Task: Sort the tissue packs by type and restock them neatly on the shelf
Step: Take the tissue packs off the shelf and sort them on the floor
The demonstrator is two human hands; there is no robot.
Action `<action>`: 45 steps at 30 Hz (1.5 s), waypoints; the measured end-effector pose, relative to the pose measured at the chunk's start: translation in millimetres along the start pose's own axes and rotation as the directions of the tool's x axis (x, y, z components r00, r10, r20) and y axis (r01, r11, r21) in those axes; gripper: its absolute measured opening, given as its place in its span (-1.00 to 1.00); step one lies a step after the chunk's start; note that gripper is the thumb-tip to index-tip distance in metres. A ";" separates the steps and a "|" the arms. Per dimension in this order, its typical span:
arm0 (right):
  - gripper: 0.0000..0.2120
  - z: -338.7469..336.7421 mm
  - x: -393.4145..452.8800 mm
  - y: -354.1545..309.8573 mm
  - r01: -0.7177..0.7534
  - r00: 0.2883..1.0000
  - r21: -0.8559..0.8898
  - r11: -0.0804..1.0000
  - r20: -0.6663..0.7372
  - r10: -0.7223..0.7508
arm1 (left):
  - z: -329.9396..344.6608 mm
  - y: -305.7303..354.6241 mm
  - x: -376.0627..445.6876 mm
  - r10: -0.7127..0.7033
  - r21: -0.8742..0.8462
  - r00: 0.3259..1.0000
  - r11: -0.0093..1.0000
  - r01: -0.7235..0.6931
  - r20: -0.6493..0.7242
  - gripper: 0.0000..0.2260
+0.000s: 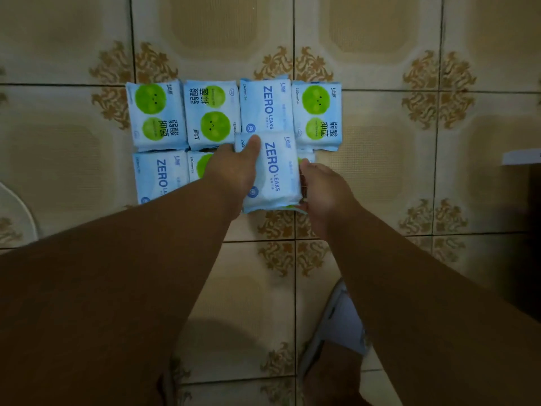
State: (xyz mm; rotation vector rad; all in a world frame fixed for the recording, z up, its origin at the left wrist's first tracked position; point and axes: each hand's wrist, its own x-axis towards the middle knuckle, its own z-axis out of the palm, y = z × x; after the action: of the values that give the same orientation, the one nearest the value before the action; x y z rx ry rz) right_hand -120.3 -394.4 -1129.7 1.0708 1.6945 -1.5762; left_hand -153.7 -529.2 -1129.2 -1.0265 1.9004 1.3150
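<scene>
Two-handed grip [234, 168] on ZERO pack [275, 174]

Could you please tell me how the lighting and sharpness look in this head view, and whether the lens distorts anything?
Head view: dim, warm light; a soft shadow on the floor tiles between the forearms; print on the held ZERO pack stays legible, no glare; grout lines bow towards the edges, typical wide-angle distortion; left hand and right hand are slightly soft.
</scene>
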 end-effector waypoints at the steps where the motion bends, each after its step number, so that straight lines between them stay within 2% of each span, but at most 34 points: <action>1: -0.71 3.3 -7.2 -4.6 0.001 1.000 -0.004 1.000 0.030 -0.001 | -3.9 1.4 -3.0 0.019 0.042 0.999 0.999 -0.017 -0.038 -0.55; 4: -0.79 13.8 -18.3 -10.6 0.010 0.996 -0.065 0.998 0.091 -0.004 | -13.7 3.3 -10.7 0.079 0.117 0.988 0.991 -0.063 -0.134 -0.59; 6: -0.80 19.2 -17.5 -8.0 0.051 0.992 -0.198 0.979 0.124 -0.027 | -17.0 0.4 -10.1 0.119 0.191 0.980 0.978 -0.087 -0.161 -0.61; 8: -0.77 21.5 -9.7 0.4 0.122 0.990 -0.386 0.914 0.111 -0.085 | -17.1 -4.6 -7.0 0.152 0.291 0.978 0.951 -0.105 -0.143 -0.61; 10: -0.69 18.1 -1.8 8.1 0.151 0.988 -0.488 0.860 0.054 -0.143 | -13.8 -12.7 0.3 0.209 0.388 0.974 0.908 -0.159 -0.089 -0.64; 13: -0.56 5.7 8.4 15.5 0.143 0.984 -0.552 0.822 -0.013 -0.180 | -5.4 -22.7 12.8 0.287 0.450 0.953 0.867 -0.216 -0.096 -0.67; 16: -0.56 -6.7 16.7 21.9 0.153 0.971 -0.665 0.731 -0.036 -0.236 | 6.6 -30.4 20.7 0.302 0.496 0.945 0.844 -0.204 -0.124 -0.61; 20: -0.61 -8.7 16.1 18.1 0.060 0.964 -0.726 0.685 -0.135 -0.228 | 19.0 -32.7 22.1 0.305 0.568 0.945 0.801 -0.190 -0.114 -0.53; 22: -0.65 -8.8 9.6 10.3 0.020 0.985 -0.730 0.683 -0.104 -0.140 | 20.9 -26.8 12.2 0.292 0.570 0.950 0.802 -0.179 -0.112 -0.56; 24: -0.68 -12.0 -9.6 -4.8 0.052 0.991 -0.711 0.701 -0.051 -0.125 | 16.9 -13.6 -12.3 0.327 0.553 0.940 0.804 -0.220 -0.101 -0.63; 29: -0.62 -24.5 -116.1 -71.2 0.181 0.935 -0.683 0.707 -0.103 -0.339 | -24.4 45.0 -133.3 0.454 0.516 0.891 0.759 -0.397 0.017 -0.77; 36: -0.58 -70.2 -355.7 -204.2 0.342 0.863 -0.573 0.745 -0.121 -0.490 | -123.8 179.6 -371.1 0.614 0.547 0.783 0.623 -0.560 0.103 -0.82; 41: -0.60 -112.7 -519.8 -297.2 0.436 0.779 -0.533 0.725 -0.180 -0.601 | -168.8 263.4 -517.0 0.747 0.542 0.635 0.456 -0.706 0.199 -0.84; 43: -0.60 -127.7 -574.0 -324.1 0.454 0.732 -0.536 0.712 -0.232 -0.641 | -174.1 296.5 -561.4 0.799 0.497 0.545 0.375 -0.783 0.254 -0.84; 45: -0.60 -139.6 -626.4 -344.9 0.474 0.652 -0.529 0.704 -0.327 -0.684 | -179.1 331.2 -606.4 0.844 0.428 0.432 0.279 -0.860 0.318 -0.86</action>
State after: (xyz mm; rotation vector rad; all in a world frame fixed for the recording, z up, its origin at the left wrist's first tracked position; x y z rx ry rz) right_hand -82.9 -353.2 -403.2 0.7706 2.8293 -1.2264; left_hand -130.8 -474.2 -417.9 0.4829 2.7054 1.0796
